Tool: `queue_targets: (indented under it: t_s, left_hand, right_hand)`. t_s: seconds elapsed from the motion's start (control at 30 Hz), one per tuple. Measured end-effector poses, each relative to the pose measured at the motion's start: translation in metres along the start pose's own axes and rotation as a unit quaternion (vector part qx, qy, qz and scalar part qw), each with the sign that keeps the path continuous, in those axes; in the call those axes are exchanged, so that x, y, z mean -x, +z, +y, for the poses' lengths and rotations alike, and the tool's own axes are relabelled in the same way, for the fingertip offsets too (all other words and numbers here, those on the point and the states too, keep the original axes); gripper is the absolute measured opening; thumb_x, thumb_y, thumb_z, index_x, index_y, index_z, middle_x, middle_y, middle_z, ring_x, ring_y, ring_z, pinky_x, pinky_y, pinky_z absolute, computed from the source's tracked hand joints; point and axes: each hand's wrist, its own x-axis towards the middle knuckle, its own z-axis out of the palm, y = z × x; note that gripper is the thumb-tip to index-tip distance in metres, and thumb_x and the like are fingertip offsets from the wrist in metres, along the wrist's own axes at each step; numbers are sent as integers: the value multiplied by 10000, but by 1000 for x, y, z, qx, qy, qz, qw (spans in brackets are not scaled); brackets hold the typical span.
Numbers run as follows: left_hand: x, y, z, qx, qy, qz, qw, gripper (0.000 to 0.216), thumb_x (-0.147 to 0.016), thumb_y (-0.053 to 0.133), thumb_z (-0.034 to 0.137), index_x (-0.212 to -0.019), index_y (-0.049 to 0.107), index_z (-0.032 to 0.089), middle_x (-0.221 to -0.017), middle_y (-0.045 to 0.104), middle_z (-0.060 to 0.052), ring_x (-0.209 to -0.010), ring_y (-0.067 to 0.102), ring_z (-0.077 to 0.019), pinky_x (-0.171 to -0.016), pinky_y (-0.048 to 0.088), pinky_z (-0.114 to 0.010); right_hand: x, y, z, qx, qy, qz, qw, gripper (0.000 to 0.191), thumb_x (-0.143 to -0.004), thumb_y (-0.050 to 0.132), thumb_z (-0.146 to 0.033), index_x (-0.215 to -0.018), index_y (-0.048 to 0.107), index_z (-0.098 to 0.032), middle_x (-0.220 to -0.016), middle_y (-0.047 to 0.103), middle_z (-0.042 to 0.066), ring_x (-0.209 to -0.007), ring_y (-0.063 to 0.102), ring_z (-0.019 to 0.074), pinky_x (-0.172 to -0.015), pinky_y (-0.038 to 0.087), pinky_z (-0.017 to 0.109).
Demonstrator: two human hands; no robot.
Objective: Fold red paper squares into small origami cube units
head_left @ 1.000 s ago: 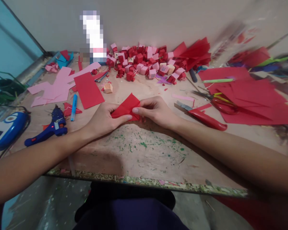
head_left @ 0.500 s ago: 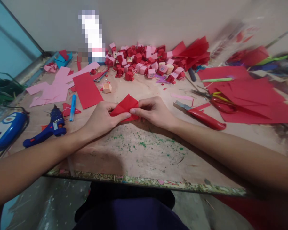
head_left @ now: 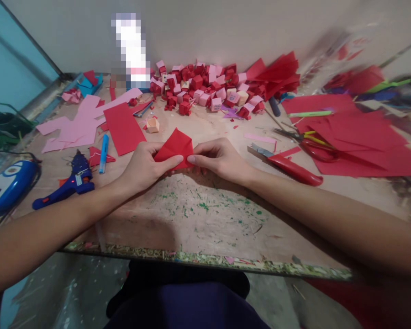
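Between my two hands is a folded piece of red paper (head_left: 176, 147), held a little above the table in the middle of the head view. My left hand (head_left: 146, 165) is closed on its left side, thumb lying along the front face. With thumb and fingers, my right hand (head_left: 216, 158) pinches the right edge. The paper's upper part rises to a point, and creases show on it. Fingers behind the paper are mostly hidden. Beyond the hands sits a small peach folded paper box (head_left: 153, 125). A flat red sheet (head_left: 123, 129) lies to the left of it.
Pink and red paper cubes (head_left: 205, 87) are heaped at the back. On the left lie pink sheets (head_left: 77, 125), a blue marker (head_left: 103, 153) and a glue gun (head_left: 76, 176). Scissors (head_left: 315, 146), a red-handled cutting tool (head_left: 287, 167) and red sheets (head_left: 363, 137) lie right.
The red paper has shifted slightly left and tilted, its tip higher and its right side now angled up. My left hand moved slightly left with it. Both hands keep their hold.
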Motion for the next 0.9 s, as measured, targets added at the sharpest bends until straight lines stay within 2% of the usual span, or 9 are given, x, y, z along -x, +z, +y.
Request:
queue_targets:
  t_s: [0.13, 0.4, 0.6, 0.9]
  left_hand:
    - [0, 0, 2, -17, 13, -2, 1000, 346, -780, 784, 376, -563, 603, 175, -543, 542, 22, -514, 411, -99, -485, 291, -245]
    - [-2, 0, 0, -42, 9, -7, 999, 368, -779, 758, 387, -548, 576, 165, -545, 499, 26, -519, 378, -91, -491, 269, -240]
    - [-1, 0, 0, -21, 8, 4, 1000, 360, -802, 768, 362, -554, 601, 163, -532, 556, 14, -498, 426, -90, -469, 283, -228]
    - [0, 1, 3, -1, 15, -3, 1000, 330, -800, 778, 308, -549, 622, 161, -524, 572, 22, -474, 421, -79, -444, 291, -212]
  right_hand:
    - [0, 1, 0, 7, 5, 8, 1000, 280, -904, 783, -343, -725, 742, -132, -607, 663, 12, -522, 565, 103, -508, 418, 244]
    - [0, 1, 5, 4, -8, 1, 1000, 260, -897, 799, -333, -757, 754, -119, -622, 670, 14, -536, 569, 100, -504, 415, 240]
    - [0, 1, 2, 10, -9, -6, 1000, 234, -903, 793, -324, -809, 779, -110, -624, 668, 5, -539, 566, 95, -510, 421, 240]
    - [1, 1, 1, 26, 5, -9, 1000, 329, -918, 777, -387, -743, 776, -108, -617, 692, 42, -531, 568, 111, -525, 420, 256]
